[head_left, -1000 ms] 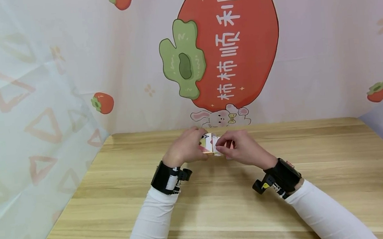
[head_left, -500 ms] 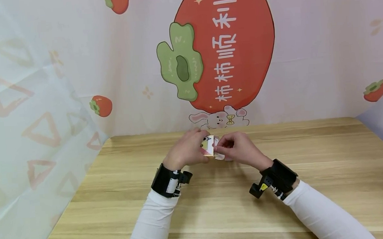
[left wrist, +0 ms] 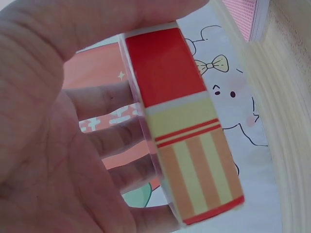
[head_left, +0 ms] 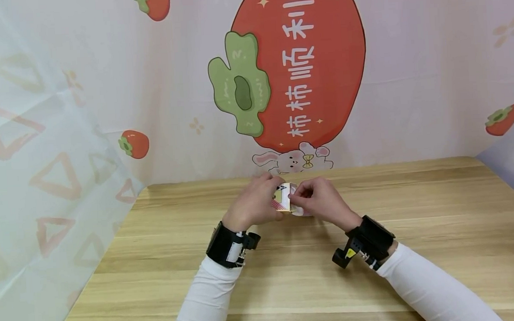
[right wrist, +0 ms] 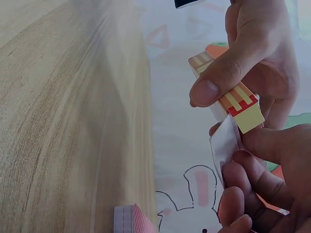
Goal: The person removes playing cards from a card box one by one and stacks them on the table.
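Note:
My left hand [head_left: 255, 202] grips a small playing-card box [head_left: 280, 199] at the far middle of the table, its thumb along one narrow side and its fingers along the other. An "A" shows on the box's face in the head view; the left wrist view shows a red, cream and striped side. At the box's right end, my right hand [head_left: 322, 200] pinches the white end flap [right wrist: 224, 145] between thumb and fingers. The right wrist view shows this flap standing out from a cream end of the box. The box's far face is hidden.
A deck of cards [right wrist: 132, 221] with a pink-red patterned back stands near the hands, mostly hidden in the head view. The wooden tabletop [head_left: 289, 285] ends at a printed cloth backdrop [head_left: 170, 87] just behind the box.
The box has shifted slightly right and nearer, still in my left hand. My right thumb and fingers have drawn closer together at its end flap. The head view has moved slightly.

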`<state>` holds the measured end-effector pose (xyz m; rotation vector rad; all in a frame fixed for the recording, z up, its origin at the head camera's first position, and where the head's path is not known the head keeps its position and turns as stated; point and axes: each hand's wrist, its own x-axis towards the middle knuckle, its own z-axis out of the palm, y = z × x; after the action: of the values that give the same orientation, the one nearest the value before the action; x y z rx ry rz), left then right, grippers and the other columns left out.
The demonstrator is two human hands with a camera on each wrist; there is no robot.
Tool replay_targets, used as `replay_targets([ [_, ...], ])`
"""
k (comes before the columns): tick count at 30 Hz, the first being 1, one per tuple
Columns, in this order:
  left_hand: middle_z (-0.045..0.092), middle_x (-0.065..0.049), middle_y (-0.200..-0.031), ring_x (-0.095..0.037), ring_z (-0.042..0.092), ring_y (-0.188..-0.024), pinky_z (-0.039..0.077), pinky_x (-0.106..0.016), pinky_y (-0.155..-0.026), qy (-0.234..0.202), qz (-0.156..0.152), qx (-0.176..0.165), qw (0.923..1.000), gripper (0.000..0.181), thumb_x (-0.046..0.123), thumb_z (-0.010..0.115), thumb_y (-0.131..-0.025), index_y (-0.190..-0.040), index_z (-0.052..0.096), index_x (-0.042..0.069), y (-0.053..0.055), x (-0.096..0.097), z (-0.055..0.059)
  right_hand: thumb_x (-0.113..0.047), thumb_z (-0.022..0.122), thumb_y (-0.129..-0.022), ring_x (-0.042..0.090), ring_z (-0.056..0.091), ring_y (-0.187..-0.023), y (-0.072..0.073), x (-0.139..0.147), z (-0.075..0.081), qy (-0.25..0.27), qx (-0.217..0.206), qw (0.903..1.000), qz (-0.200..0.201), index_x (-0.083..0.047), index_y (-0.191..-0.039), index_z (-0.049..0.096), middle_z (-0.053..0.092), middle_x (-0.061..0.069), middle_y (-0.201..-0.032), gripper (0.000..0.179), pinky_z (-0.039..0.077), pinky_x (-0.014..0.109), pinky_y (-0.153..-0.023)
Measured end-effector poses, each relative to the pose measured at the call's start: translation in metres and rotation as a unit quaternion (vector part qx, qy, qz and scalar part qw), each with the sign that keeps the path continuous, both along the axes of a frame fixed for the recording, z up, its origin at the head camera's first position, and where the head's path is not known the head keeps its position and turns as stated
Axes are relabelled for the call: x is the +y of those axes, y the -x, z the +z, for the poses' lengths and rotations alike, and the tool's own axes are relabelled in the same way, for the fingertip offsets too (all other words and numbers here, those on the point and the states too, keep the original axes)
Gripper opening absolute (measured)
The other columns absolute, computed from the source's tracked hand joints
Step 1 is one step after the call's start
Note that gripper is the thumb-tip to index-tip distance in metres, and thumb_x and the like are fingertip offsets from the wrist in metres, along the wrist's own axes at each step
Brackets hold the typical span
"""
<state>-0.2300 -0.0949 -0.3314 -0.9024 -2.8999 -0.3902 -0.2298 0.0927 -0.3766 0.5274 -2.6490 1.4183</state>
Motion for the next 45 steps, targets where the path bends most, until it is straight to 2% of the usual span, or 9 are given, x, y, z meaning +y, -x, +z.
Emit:
replay_targets([
  [6,0.049,0.001,-0.106,-0.014,0.043,-0.093,0.039,-0.025,-0.077,-0.011,0.009,0.01,0.9999,0.064,0.028,0.079,-0.062,-0.119,0.054,0.015,-0.002,0.006,-0.002,-0.03,0.068,-0.08,0.018,0.054,-0.064,0.001,0.002,0.001,0.004,0.0,0.9996,-0.027,-0.015,-0.07,0.064,0.059,0.0,-0.07,0.018,0.046,0.031,-0.05],
  [10,0.05,-0.001,-0.107,-0.017,0.044,-0.095,0.039,-0.027,-0.077,-0.012,0.019,0.03,0.9993,0.066,0.03,0.078,-0.062,-0.12,0.053,0.012,-0.002,0.011,-0.005,-0.03,0.068,-0.08,0.017,0.053,-0.064,0.003,0.005,0.003,-0.008,0.011,0.9992,-0.036,-0.015,-0.07,0.064,0.059,-0.001,-0.068,0.019,0.044,0.031,-0.052],
  [16,0.048,-0.008,-0.12,-0.024,0.044,-0.106,0.044,-0.04,-0.075,-0.003,0.042,0.061,0.9972,0.071,0.034,0.077,-0.063,-0.123,0.049,0.009,-0.003,0.019,-0.011,-0.029,0.067,-0.081,0.018,0.051,-0.064,0.007,0.009,0.004,-0.025,0.022,0.9986,-0.042,-0.014,-0.073,0.065,0.058,-0.001,-0.069,0.017,0.042,0.03,-0.054],
  [20,0.046,-0.007,-0.119,-0.023,0.042,-0.107,0.043,-0.045,-0.074,-0.012,0.053,0.063,0.9965,0.07,0.035,0.077,-0.063,-0.121,0.049,0.008,-0.004,0.023,-0.015,-0.029,0.067,-0.081,0.019,0.05,-0.065,0.008,0.012,0.006,-0.027,0.012,0.9988,-0.039,-0.014,-0.075,0.066,0.059,0.0,-0.07,0.016,0.042,0.031,-0.055],
  [28,0.045,-0.006,-0.115,-0.021,0.04,-0.102,0.039,-0.043,-0.072,-0.021,0.062,0.063,0.9959,0.069,0.037,0.076,-0.062,-0.119,0.049,0.009,-0.003,0.027,-0.019,-0.029,0.066,-0.082,0.019,0.052,-0.069,0.01,0.015,0.007,-0.022,-0.017,0.9989,-0.037,-0.012,-0.079,0.067,0.061,0.001,-0.075,0.017,0.044,0.031,-0.058],
  [33,0.044,-0.004,-0.112,-0.02,0.039,-0.098,0.039,-0.04,-0.07,-0.029,0.055,0.064,0.996,0.068,0.037,0.076,-0.062,-0.118,0.049,0.01,-0.001,0.028,-0.023,-0.029,0.067,-0.081,0.02,0.053,-0.072,0.009,0.018,0.009,-0.01,-0.045,0.9983,-0.035,-0.01,-0.081,0.067,0.062,0.002,-0.078,0.019,0.045,0.032,-0.061],
  [39,0.044,-0.002,-0.114,-0.019,0.039,-0.103,0.039,-0.038,-0.071,-0.037,0.046,0.068,0.9959,0.069,0.038,0.076,-0.062,-0.119,0.047,0.011,0.002,0.027,-0.028,-0.025,0.064,-0.083,0.021,0.052,-0.076,0.012,0.022,0.009,0.007,-0.077,0.9969,-0.018,-0.008,-0.084,0.066,0.061,0.005,-0.082,0.017,0.044,0.031,-0.063],
  [45,0.043,-0.002,-0.115,-0.019,0.039,-0.103,0.039,-0.038,-0.071,-0.048,0.046,0.063,0.9958,0.07,0.037,0.076,-0.062,-0.121,0.047,0.012,0.006,0.027,-0.031,-0.022,0.061,-0.085,0.022,0.049,-0.072,0.017,0.027,0.009,0.004,-0.087,0.9962,0.001,-0.007,-0.085,0.064,0.059,0.008,-0.081,0.015,0.042,0.032,-0.061],
])
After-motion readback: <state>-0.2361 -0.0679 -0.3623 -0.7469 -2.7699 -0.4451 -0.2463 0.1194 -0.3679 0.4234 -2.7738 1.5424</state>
